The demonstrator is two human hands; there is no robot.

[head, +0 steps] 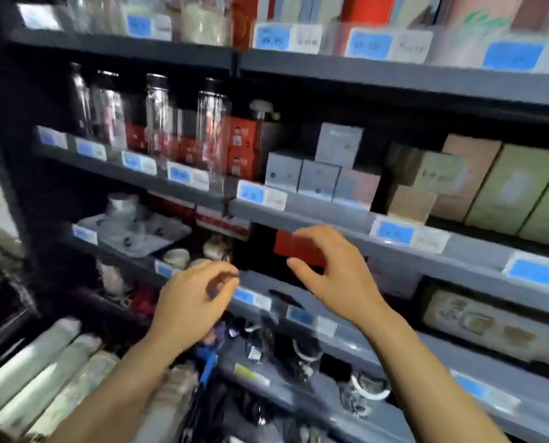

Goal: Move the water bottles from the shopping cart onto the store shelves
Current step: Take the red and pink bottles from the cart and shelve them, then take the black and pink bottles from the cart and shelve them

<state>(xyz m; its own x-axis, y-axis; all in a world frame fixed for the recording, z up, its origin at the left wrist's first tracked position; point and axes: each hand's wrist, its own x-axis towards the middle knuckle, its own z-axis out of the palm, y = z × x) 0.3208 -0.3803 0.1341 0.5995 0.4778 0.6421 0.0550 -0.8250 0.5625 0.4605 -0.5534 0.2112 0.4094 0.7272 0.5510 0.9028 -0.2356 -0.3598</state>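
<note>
Several clear water bottles [158, 113] with dark caps stand in a row on the second shelf [132, 174] at the upper left. Pale bottles [39, 366] lie side by side at the lower left; the cart around them is not clearly visible. My left hand [193, 302] hovers in front of a lower shelf edge, fingers curled and apart, holding nothing. My right hand [327, 273] is raised beside it, fingers spread, empty, in front of a red box [287, 244]. The picture is blurred.
Grey and tan boxes [318, 174] fill the second shelf to the right. White cups on a tray [132, 225] sit on the third shelf. Glass mugs [302, 353] stand on a lower shelf. Blue price tags [394, 231] line the shelf edges.
</note>
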